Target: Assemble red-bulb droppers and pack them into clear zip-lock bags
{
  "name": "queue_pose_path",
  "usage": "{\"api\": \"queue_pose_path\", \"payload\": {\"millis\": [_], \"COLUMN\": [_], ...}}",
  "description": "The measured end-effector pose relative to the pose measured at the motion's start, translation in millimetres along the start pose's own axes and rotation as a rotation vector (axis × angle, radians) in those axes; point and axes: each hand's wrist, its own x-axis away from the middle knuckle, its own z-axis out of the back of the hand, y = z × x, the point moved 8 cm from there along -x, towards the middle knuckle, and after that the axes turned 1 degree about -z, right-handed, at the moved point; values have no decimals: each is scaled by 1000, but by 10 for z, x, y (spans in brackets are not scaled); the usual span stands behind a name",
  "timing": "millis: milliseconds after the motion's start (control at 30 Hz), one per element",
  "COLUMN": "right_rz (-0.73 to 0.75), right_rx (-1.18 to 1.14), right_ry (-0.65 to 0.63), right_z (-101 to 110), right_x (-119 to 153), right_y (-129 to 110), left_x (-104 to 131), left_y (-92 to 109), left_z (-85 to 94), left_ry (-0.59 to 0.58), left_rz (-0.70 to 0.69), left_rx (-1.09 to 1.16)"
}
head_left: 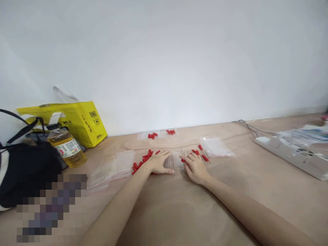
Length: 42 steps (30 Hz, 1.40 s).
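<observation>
Noted left hand (pixel 160 162) with fingers spread, right hand (pixel 196 168) with fingers loosely bent (cannot tell if pinching), at row of red-bulbed droppers (pixel 176 161) midway along tabletop (pixel 256 194); suspected risk of rolling or splaying from uneven pressure. Recorded yellow liquid (pixel 77 160) in plastic bottle (pixel 68 148), leftward; beyond, more droppers (pixel 153 135) apparently inside clear zip bag (pixel 139 135) near far edge.

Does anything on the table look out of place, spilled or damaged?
Beside the right hand, a few thin droppers with red bulbs lie at uneven angles, apart from the close row of clear thin tubes between it and the left hand. A pixelated patch at lower left hides what lies there. No spill or damage shows.
</observation>
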Motion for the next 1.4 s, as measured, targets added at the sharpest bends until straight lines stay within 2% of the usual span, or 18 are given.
{"api": "queue_pose_path", "payload": {"millis": [267,567,900,1233,1300,1367,1400], "right_rz": [19,35,39,33,36,40,41], "right_rx": [-10,-24,-30,-49,-57,-63,-65], "right_ry": [6,-10,-7,-20,-24,-25,-26], "right_z": [-2,5,3,-6,-5,-1,1], "right_x": [5,8,15,11,13,15,14], "right_y": [-21,-45,-44,-43,-50,-54,-55], "left_x": [55,67,98,335,412,504,560], "left_y": [22,73,90,299,365,421,426], "left_z": [4,91,67,94,139,220,272], "left_ry": [55,124,50,53,111,251,348], "left_rz": [-9,-1,47,-130,-136,-87,-19], "left_rx": [17,43,4,-31,-54,-78,-89]}}
